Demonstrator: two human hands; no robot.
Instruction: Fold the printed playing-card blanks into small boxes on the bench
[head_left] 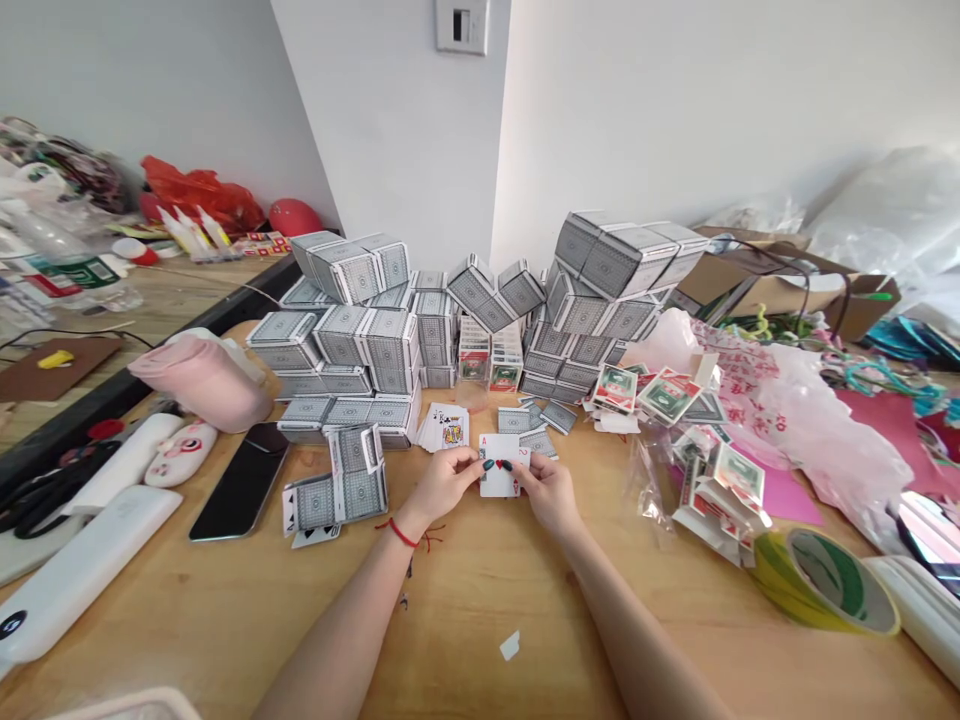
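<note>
Between my two hands, above the wooden table, are face-up playing cards (pixel 496 487); an ace of hearts lies on top and another card's edge shows at the right. My left hand (pixel 444 487) pinches their left side, thumb on the face. My right hand (pixel 551 490) grips the right side the same way. Just beyond are face-up loose cards (pixel 448 430) with a king on top, and several face-down cards (pixel 538 440). To the left stands a folded-card block (pixel 358 480) with grey patterned backs, with a few cards under it.
Stacked card blocks (pixel 367 345) rise at back left, and more stacked blocks (pixel 592 290) at back right. A phone (pixel 240 485) and power bank (pixel 112 570) lie left. Card boxes (pixel 724 490), yellow tape (pixel 825 580) and plastic bags (pixel 817 420) crowd the right. A paper scrap (pixel 510 646) lies in front.
</note>
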